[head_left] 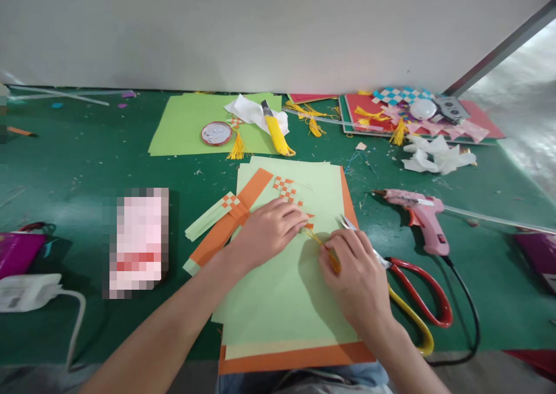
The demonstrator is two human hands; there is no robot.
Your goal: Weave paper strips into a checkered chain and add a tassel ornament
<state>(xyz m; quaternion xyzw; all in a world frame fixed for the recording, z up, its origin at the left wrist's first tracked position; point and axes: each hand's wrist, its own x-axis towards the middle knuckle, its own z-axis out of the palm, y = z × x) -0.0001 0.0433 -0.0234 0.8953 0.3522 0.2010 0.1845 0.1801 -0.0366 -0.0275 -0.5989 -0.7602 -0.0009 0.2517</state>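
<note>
My left hand [273, 229] rests on pale green paper [278, 301], its fingers together over a woven orange-and-green paper strip [284, 186]. The strip's near end shows by the fingertips; the rest of that part is hidden under the hand. Pinched in my right hand [358, 272] is a yellow tassel [333, 262], its loop of thread reaching toward the strip's near end. Whether thread and strip touch is unclear. Scissors [423, 287] with one red and one yellow handle lie partly under my right hand. Left of my left hand, a partly woven piece [230, 203] overlaps orange strips [256, 188].
A pink glue gun [419, 208] lies at right, its black cord curving toward the front edge. Farther back are a yellow cutter [277, 130], a round lid [216, 133], another tassel [237, 146] and crumpled tissue [436, 153]. A white plug [30, 292] sits at left.
</note>
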